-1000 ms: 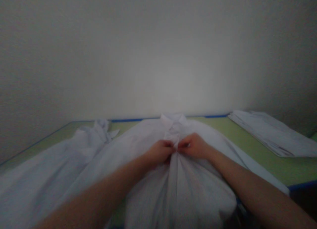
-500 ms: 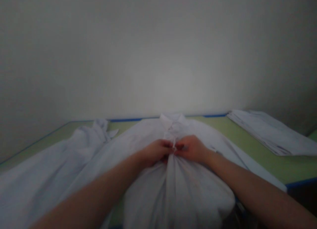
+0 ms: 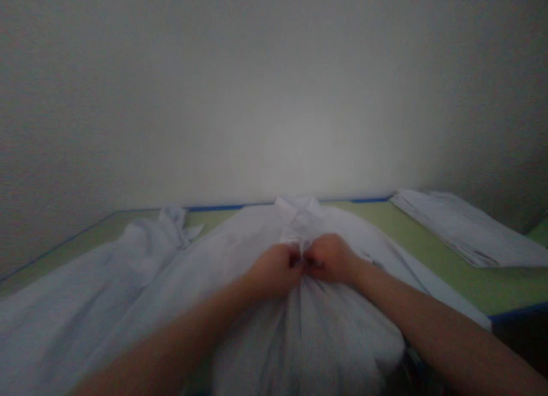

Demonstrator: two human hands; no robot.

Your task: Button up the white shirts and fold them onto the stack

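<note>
A white shirt (image 3: pixel 240 304) lies spread over a green table (image 3: pixel 432 245), collar (image 3: pixel 299 207) towards the far wall. My left hand (image 3: pixel 274 269) and my right hand (image 3: pixel 331 259) meet at the front placket just below the collar. Both have their fingers pinched closed on the shirt's front edges, fingertips almost touching. The cloth bunches into folds beneath them. What lies between the fingertips is too small and dim to make out.
A stack of folded white cloth (image 3: pixel 466 227) rests at the back right of the table. One sleeve (image 3: pixel 171 225) of the shirt bunches at the back left. A plain wall (image 3: pixel 274 88) stands right behind the table, whose edge is blue.
Both hands stay pinched on the placket; they have closed in slightly towards each other and shifted a little. The shirt has barely moved.
</note>
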